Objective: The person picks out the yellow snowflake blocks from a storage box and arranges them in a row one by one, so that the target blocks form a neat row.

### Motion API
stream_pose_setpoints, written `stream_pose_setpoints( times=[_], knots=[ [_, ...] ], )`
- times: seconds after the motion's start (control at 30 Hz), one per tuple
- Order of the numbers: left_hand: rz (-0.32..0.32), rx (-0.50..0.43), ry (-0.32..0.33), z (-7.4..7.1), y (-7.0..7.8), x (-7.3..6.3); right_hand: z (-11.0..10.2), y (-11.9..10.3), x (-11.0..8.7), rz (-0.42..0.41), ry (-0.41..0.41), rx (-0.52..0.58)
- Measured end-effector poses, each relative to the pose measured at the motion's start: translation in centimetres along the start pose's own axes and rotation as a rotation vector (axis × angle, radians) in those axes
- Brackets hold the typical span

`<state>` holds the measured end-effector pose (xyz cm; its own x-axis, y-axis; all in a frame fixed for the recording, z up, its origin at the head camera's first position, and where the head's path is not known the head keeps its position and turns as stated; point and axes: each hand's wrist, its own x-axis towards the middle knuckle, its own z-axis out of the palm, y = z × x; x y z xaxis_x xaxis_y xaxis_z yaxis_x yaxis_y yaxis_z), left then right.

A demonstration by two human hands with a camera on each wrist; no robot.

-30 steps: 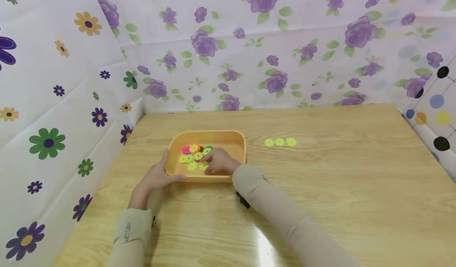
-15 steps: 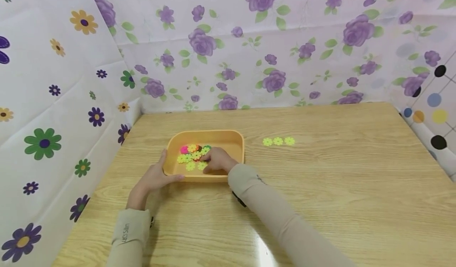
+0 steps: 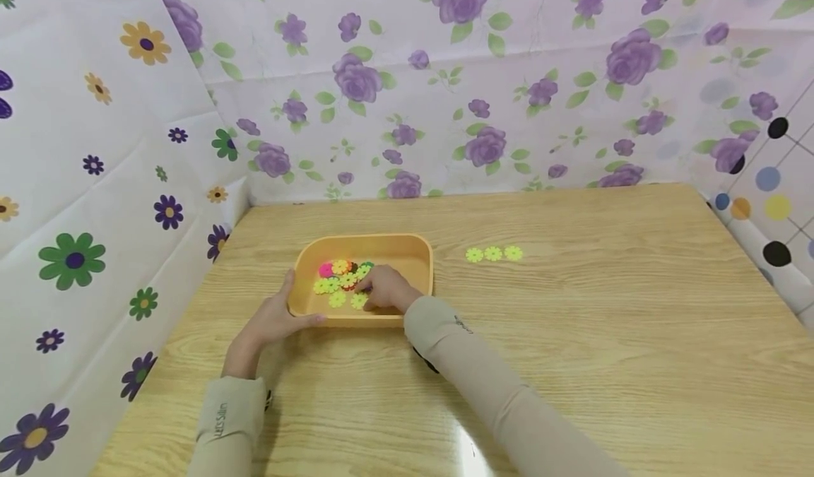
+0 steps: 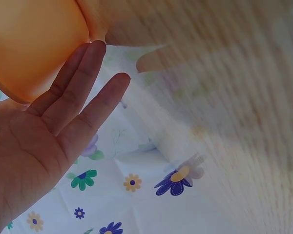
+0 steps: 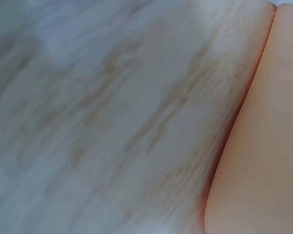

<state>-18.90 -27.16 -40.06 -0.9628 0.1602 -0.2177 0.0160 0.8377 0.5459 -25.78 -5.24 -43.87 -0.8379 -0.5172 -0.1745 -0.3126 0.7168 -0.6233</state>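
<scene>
An orange-yellow plastic tray (image 3: 407, 254) stands on the table and holds several flower-shaped plastic discs (image 3: 347, 280), mostly yellow-green, with pink, orange, red and green ones among them. At the tray's left front corner, my left hand (image 3: 273, 318) steadies it, thumb along the front rim. The left wrist view shows straight fingers (image 4: 80, 80) against its outer wall. My right hand (image 3: 388, 288) reaches over the front rim, fingertips down among the discs beside a yellow-green disc (image 3: 359, 300). Whether it pinches one is hidden. The right wrist view shows only the tray's outer wall (image 5: 259, 146) and the table.
Three yellow-green flower discs (image 3: 493, 254) lie in a row on the wooden table (image 3: 572, 336), right of the tray. Flower-printed sheets (image 3: 394, 74) hang behind and at the left, with a dotted sheet (image 3: 772, 194) at the right.
The head view has shifted slightly, moving the whole scene a little left in the picture. Both hands keep their places at the tray, and the row of discs is the same.
</scene>
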Motion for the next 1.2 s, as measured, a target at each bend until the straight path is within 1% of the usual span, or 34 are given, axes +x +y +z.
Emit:
stream_pose_setpoints(
  times=[0.03,0.07,0.23,0.43,0.73,1.03,1.2],
  knots=[
    [0.001,0.000,0.000,0.0,0.1,0.0,0.0,0.0,-0.1,0.001,0.002,0.002],
    [0.000,0.000,0.001,0.0,0.1,0.0,-0.5,-0.7,-0.7,0.024,-0.011,-0.005],
    [-0.007,-0.002,-0.002,0.1,0.1,0.0,-0.4,-0.9,-1.0,-0.007,0.026,-0.028],
    [-0.007,-0.012,0.003,0.1,0.0,0.1,-0.3,-0.8,-1.0,-0.041,0.054,-0.067],
    [-0.008,-0.013,0.004,0.1,0.0,0.1,-0.5,-0.8,-0.9,-0.024,0.073,-0.071],
    [-0.010,-0.009,0.001,0.0,0.1,-0.1,-0.5,-0.7,-1.0,-0.085,0.123,-0.001],
    [-0.005,-0.007,0.006,0.0,0.1,-0.1,-0.6,-0.7,-1.1,-0.072,0.130,0.058]
  ],
)
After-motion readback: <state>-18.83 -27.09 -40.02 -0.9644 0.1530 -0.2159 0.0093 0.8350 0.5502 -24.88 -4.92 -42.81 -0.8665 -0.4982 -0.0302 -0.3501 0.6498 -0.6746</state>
